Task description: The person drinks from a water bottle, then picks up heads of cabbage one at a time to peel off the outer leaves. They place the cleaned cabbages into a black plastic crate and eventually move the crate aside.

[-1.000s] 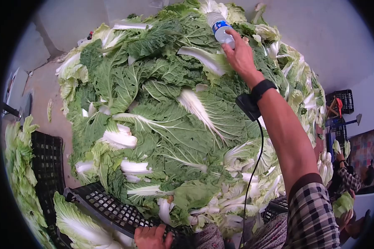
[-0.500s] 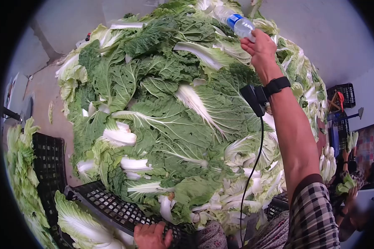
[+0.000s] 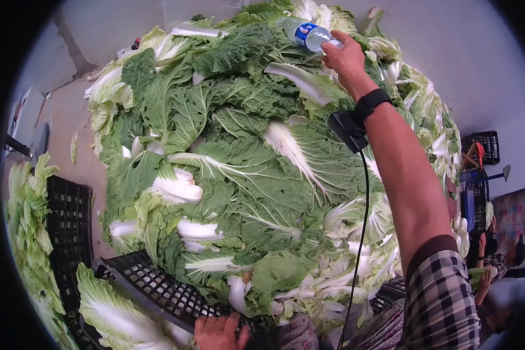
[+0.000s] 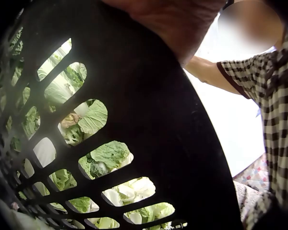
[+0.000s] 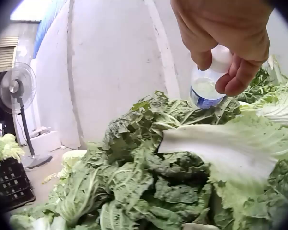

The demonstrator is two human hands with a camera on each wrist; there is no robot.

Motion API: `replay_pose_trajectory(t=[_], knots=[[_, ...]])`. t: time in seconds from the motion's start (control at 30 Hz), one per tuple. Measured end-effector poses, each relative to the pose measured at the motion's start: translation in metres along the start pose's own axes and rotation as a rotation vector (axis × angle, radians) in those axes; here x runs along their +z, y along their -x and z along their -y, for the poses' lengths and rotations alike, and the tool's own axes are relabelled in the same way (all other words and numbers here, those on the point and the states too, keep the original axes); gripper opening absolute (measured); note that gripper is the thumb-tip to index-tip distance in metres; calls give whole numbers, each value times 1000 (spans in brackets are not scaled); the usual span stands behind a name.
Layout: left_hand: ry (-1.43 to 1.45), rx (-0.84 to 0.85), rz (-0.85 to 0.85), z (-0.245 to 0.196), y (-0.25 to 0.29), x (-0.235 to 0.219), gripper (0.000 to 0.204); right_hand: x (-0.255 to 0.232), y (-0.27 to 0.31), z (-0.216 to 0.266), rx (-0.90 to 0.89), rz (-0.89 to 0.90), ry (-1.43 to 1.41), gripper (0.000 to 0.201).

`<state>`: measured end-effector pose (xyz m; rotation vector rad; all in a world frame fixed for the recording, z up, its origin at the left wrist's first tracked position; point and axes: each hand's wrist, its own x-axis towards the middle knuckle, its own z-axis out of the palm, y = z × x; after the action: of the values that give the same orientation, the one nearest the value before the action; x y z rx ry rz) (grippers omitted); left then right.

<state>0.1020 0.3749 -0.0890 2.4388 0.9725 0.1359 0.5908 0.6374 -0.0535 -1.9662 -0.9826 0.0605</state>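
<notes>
At the far side of a heap of Chinese cabbage leaves [image 3: 239, 175], my right hand [image 3: 347, 61] holds a clear plastic water bottle [image 3: 305, 34] with a blue label. The bottle lies tilted over the leaves, its base pointing away to the left. In the right wrist view my thumb and fingers pinch it around the white cap end [image 5: 221, 56], and its lower part overlaps the leaves. My left hand [image 3: 220, 333] grips the rim of a black plastic crate [image 3: 157, 286] near my body. In the left wrist view the crate's slotted wall [image 4: 149, 110] fills most of the picture.
Pale cabbage [image 3: 114, 315] lies beside the crate; another black crate [image 3: 70, 219] stands at left. A black cable [image 3: 363, 221] hangs from my right wrist. Behind the heap is a wall [image 5: 120, 62], with a standing fan [image 5: 19, 91] at left. Other people [image 3: 490, 262] handle cabbage at right.
My right hand and the bottle swung right with the bottle lifted, then came back left, and the bottle now lies flatter. My left hand has stayed on the crate rim.
</notes>
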Motion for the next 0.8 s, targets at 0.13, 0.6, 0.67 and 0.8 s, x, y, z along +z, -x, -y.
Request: replay_pose_trajectory(t=[0.13, 0.6, 0.67, 0.8], knots=[[-18, 18, -9, -1, -1, 2, 21, -14, 9, -8, 50, 81, -182, 82], [-22, 2, -22, -6, -1, 3, 21, -19, 67, 0, 124, 48, -209, 47], [-23, 6, -17, -6, -3, 4, 21, -15, 57, -2, 105, 82, -404, 28], [-42, 8, -15, -4, 1, 6, 22, -17, 53, 11, 243, 188, -483, 18]])
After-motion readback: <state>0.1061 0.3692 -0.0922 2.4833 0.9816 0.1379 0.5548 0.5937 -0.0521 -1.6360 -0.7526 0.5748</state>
